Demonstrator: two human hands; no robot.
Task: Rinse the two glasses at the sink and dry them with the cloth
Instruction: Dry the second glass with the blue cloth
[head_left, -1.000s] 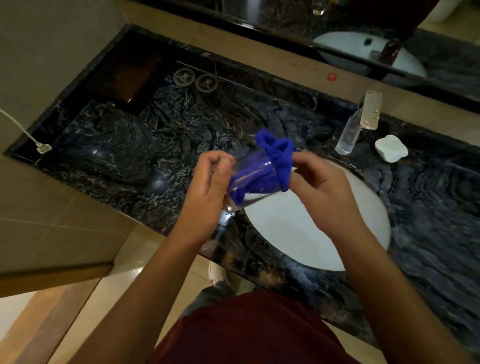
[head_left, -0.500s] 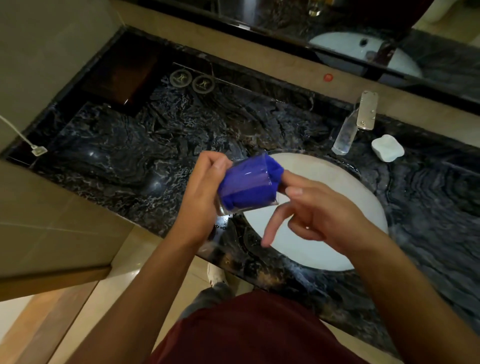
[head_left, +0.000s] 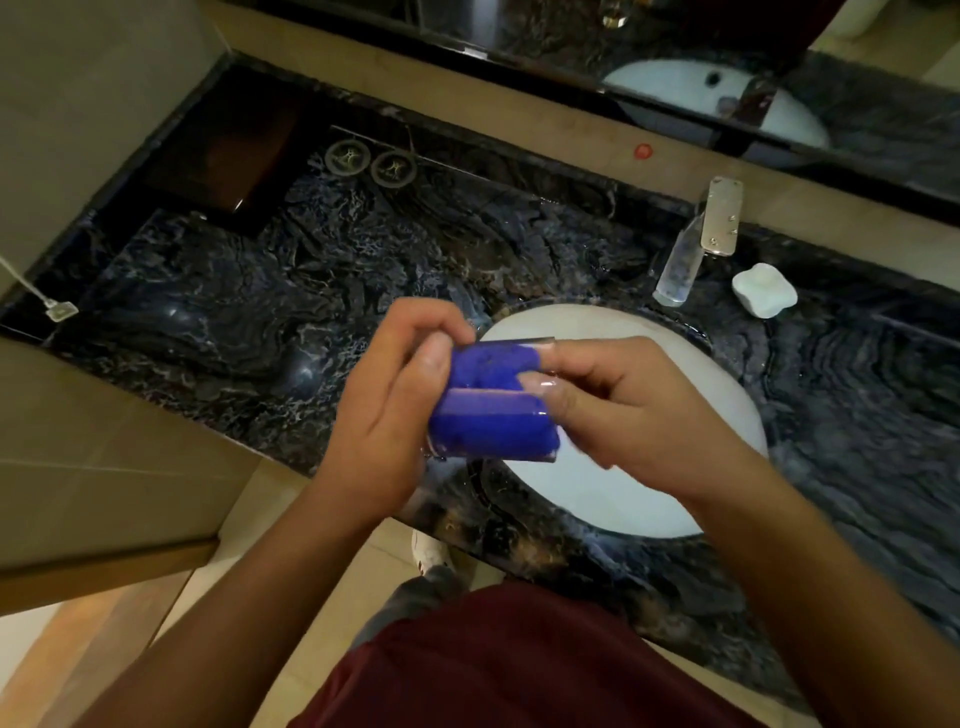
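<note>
A clear glass (head_left: 493, 431) is held over the near left rim of the white sink (head_left: 597, 499), lying on its side with its mouth to the right. A blue cloth (head_left: 483, 364) is stuffed inside and fills it. My left hand (head_left: 384, 415) grips the glass around its base end. My right hand (head_left: 634, 415) pinches the rim, with the thumb at the mouth against the cloth and the fingers curled over the outside. I see no second glass.
The dark marble counter (head_left: 260, 312) runs left of the sink. A chrome faucet (head_left: 691, 244) and a white soap dish (head_left: 763, 290) stand behind the basin. Two round dark discs (head_left: 370, 162) lie at the back left, and a white cable end (head_left: 57, 310) at the far left. A mirror lines the back wall.
The cloth, which stuck out of the glass a second ago, is now pushed fully inside. My right hand let go, then closed on the rim. The glass has turned.
</note>
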